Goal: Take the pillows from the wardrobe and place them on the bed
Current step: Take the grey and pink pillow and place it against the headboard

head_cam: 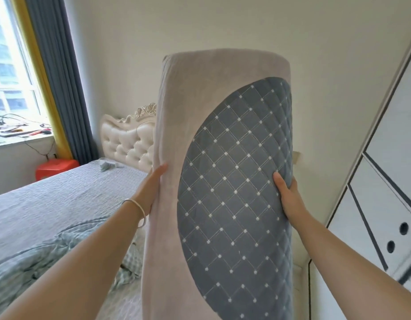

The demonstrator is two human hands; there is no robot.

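Note:
A long pillow (200, 116) fills the middle of the view, held upright on its end. It is pale grey-beige with a curved blue quilted panel dotted in white. My left hand (153, 188), with a thin bangle on the wrist, presses flat against its left edge. My right hand (287, 195) grips its right edge, thumb on the blue panel. The bed (50, 199), under a grey-lilac cover, lies to the left and behind the pillow. The white wardrobe (384, 181) stands at the right, its doors shut.
A crumpled green-grey blanket (61, 255) lies on the bed's near side. A cream tufted headboard (128, 139) stands against the far wall. A red stool (54, 168) sits by the blue and yellow curtains (59, 77). The window sill (17, 132) holds cables and clutter.

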